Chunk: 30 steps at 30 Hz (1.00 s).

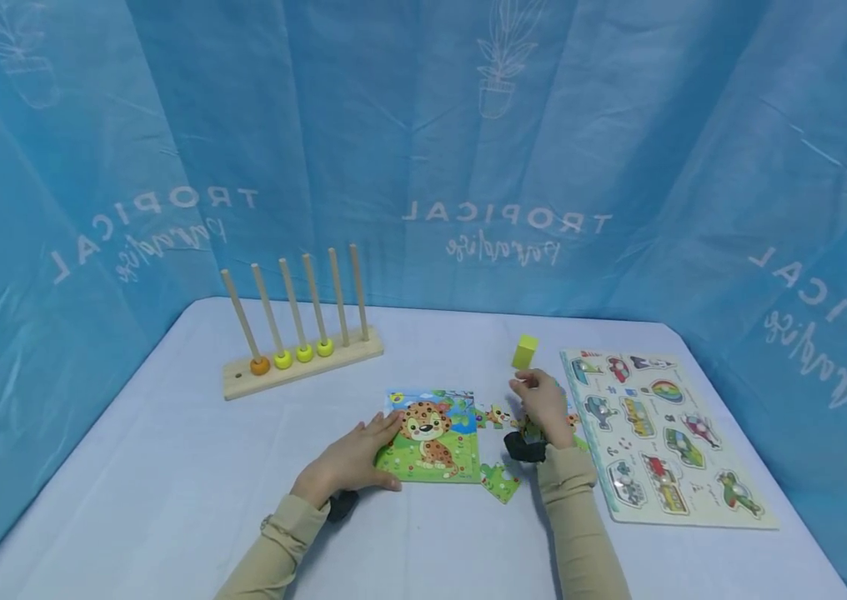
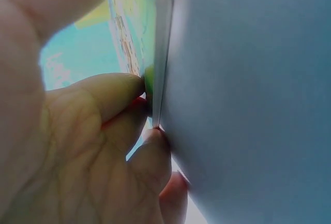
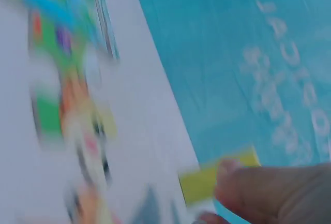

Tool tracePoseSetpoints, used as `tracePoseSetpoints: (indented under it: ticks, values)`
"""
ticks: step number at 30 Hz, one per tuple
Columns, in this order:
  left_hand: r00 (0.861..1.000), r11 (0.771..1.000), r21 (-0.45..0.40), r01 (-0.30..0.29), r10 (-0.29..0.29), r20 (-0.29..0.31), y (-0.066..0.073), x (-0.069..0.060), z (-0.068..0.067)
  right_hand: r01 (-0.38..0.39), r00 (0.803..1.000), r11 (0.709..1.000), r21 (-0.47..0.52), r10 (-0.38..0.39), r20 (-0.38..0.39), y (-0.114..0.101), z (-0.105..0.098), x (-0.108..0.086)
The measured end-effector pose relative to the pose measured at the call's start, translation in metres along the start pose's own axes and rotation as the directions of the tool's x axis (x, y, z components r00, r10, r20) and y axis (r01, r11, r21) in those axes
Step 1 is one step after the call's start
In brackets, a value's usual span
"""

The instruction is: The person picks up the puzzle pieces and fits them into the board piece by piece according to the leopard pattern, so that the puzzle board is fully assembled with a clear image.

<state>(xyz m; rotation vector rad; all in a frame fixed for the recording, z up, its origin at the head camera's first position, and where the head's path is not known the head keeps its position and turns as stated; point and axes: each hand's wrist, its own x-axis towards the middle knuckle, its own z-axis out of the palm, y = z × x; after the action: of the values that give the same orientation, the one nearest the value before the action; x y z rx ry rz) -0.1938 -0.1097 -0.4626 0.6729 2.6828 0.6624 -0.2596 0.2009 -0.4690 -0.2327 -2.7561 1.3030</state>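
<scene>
A square puzzle board [image 1: 431, 450] with a spotted leopard cub on grass lies flat on the table. My left hand [image 1: 352, 454] rests at its left side, fingers on the picture's edge and thumb by the lower left corner. In the left wrist view, the fingertips touch the board's edge [image 2: 161, 43]. My right hand [image 1: 543, 404] hovers right of the board, fingers bent and with no held thing visible. Just beyond its fingertips stands a yellow block [image 1: 524, 352]. The right wrist view is blurred; a finger overlaps the block [image 3: 199, 185] there. Loose puzzle pieces [image 1: 499, 482] lie beneath and beside this hand.
At the back left stands a wooden peg rack [image 1: 303, 368] with an orange bead and several yellow ones on upright rods. A peg puzzle board [image 1: 694, 512] with vehicle pictures lies on the right. Blue curtains [image 1: 423, 150] hang behind the white table [image 1: 168, 467].
</scene>
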Motion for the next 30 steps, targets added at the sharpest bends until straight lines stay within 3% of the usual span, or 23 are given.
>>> tracePoseSetpoints:
  ticks: [3, 5, 11, 19, 22, 25, 30]
  values:
    - [1.0, 1.0, 0.001, 0.002, -0.002, -0.001, -0.001, 0.0, 0.0, -0.059, 0.992, 0.997, -0.04, 0.054, -0.115, 0.011, -0.014, 0.001]
    - [1.0, 1.0, -0.006, 0.004, -0.004, -0.001, -0.001, 0.0, -0.001, -0.093, 0.985, 0.994, -0.061, 0.083, -0.15, 0.015, -0.018, 0.001]
    - [1.0, 1.0, -0.011, 0.011, -0.011, 0.003, 0.0, 0.0, -0.001, -0.142, 0.978, 0.978, -0.15, 0.116, -0.172, 0.023, -0.019, 0.003]
    - [0.999, 1.0, 0.003, 0.03, -0.03, 0.014, 0.0, 0.0, -0.001, -0.152, 0.965, 0.978, -0.143, 0.115, -0.237, 0.03, -0.02, 0.0]
    - [1.0, 1.0, 0.007, 0.027, -0.027, 0.013, -0.001, 0.0, 0.0, -0.139, 0.96, 0.986, -0.09, 0.112, -0.256, 0.03, -0.025, -0.003]
    - [1.0, 1.0, 0.004, 0.021, -0.021, 0.008, -0.001, 0.0, 0.0, -0.139, 0.965, 0.99, 0.023, 0.141, -0.221, 0.028, -0.029, -0.003]
    - [1.0, 1.0, -0.004, 0.014, -0.014, 0.006, -0.002, 0.0, 0.0, -0.154, 0.986, 0.953, 0.262, 0.166, -0.026, 0.026, -0.03, 0.002]
